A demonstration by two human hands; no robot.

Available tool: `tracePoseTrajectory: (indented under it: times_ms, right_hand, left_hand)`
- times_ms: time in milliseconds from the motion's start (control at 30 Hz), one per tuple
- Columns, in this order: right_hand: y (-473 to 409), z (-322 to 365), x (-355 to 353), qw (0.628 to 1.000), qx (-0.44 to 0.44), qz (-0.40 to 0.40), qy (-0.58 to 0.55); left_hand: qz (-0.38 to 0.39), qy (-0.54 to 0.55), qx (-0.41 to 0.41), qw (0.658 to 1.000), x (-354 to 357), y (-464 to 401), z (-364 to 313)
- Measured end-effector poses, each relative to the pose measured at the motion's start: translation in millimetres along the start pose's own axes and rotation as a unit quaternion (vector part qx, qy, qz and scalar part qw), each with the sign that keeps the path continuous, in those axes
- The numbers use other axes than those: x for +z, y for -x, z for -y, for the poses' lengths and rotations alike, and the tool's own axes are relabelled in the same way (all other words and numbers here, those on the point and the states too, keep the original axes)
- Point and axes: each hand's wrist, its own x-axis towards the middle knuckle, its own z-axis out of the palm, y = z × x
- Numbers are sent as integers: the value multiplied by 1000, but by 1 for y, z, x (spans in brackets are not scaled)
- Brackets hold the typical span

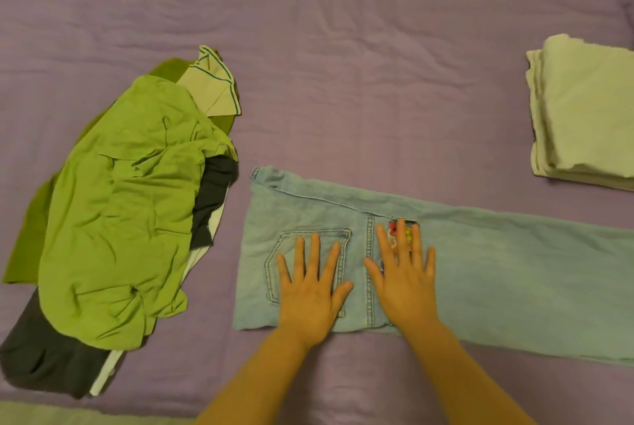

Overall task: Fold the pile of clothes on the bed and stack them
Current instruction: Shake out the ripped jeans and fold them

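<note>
Jeans (480, 273) under my palms: faded matt denim w/ raised stitching; bedsheet (343, 47) soft, wrinkled matt cloth; green shirt (116, 205) thin, creased cotton-looking fabric; cream stack (583, 109) smooth matt cloth.

I can read no words, numbers or brand names anywhere here. The only marking is a bright red and yellow patch (399, 236) on my jeans (497, 273), half hidden beneath the fingers of my right hand (404, 282), and whatever is printed on it is too blurred to read.
</note>
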Motion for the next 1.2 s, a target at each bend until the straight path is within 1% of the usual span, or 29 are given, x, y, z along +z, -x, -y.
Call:
tracePoseTrajectory:
  times_ms: [100,133,167,200,233,267,300,367,400,433,500,533,567,600,633,667,700,733,767,867,933,1000,1033,1067,1100,1133,1200]
  right_hand:
    - [-5,-6,10,1000,2,12,19]
    - [-6,-6,9,1000,4,22,18]
    - [-6,-5,7,1000,6,24,10]
    - [-5,-4,4,1000,9,23,-5]
    - [-2,-3,3,999,13,18,-24]
    - [3,-2,3,999,16,11,-45]
    - [7,-3,4,998,18,7,-59]
    - [14,-5,6,997,31,33,-61]
    - [15,-5,7,996,41,52,-54]
    - [14,-3,6,995,55,69,-43]
    - [13,8,-5,992,84,89,-11]
    - [14,17,-14,992,91,85,-8]
    - [15,27,-22,993,88,73,-22]
    - [18,41,-32,993,77,66,-67]
    - [20,57,-42,984,65,71,-151]
    - [22,75,-55,959,61,89,-261]
    - [24,94,-69,916,70,113,-379]
    - [25,110,-82,868,85,133,-470]
    - [26,121,-94,839,99,134,-517]
    - [29,120,-118,814,111,99,-561]
    - [29,97,-131,819,112,59,-560]
    - [32,65,-146,829,146,2,-540]
    - [34,46,-153,832,164,-20,-529]
    - [37,25,-159,834,175,-34,-522]
    - [41,3,-164,832,185,-46,-521]
    - [44,-19,-169,829,196,-52,-522]
    - [52,-61,-177,821,218,-60,-525]
  left_hand:
    - [-45,2,39,998,1,-4,16]
    - [-57,11,29,998,-2,-2,24]
    - [-77,29,-1,997,-6,-2,33]
    - [-88,59,-52,993,-11,-1,44]
    - [-93,101,-113,984,-17,-1,55]
    - [-80,147,-169,971,-22,-2,66]
    - [-65,182,-204,960,-27,-2,75]
    - [-54,241,-217,944,-36,-4,85]
    - [-57,294,-214,930,-40,-6,86]
    - [-55,364,-219,904,-45,-9,86]
    - [-31,504,-247,827,-58,-10,84]
    - [-17,560,-256,788,-65,-8,83]
    - [-1,603,-252,757,-73,-6,82]
    - [17,633,-236,737,-81,-1,80]
    - [35,657,-215,721,-90,3,77]
    - [54,679,-190,707,-100,7,73]
    - [77,696,-159,696,-109,11,67]
    - [101,706,-130,689,-117,14,61]
    - [121,707,-106,689,-125,16,52]
    - [139,689,-76,707,-141,18,21]
    - [156,674,-37,721,-150,18,-6]
    - [176,658,-11,733,-154,15,-37]
    - [180,644,4,743,-155,13,-55]
    - [174,629,19,758,-154,10,-73]
    - [156,604,37,781,-152,8,-90]
    - [128,568,61,811,-148,6,-107]
    - [65,451,121,882,-134,1,-138]
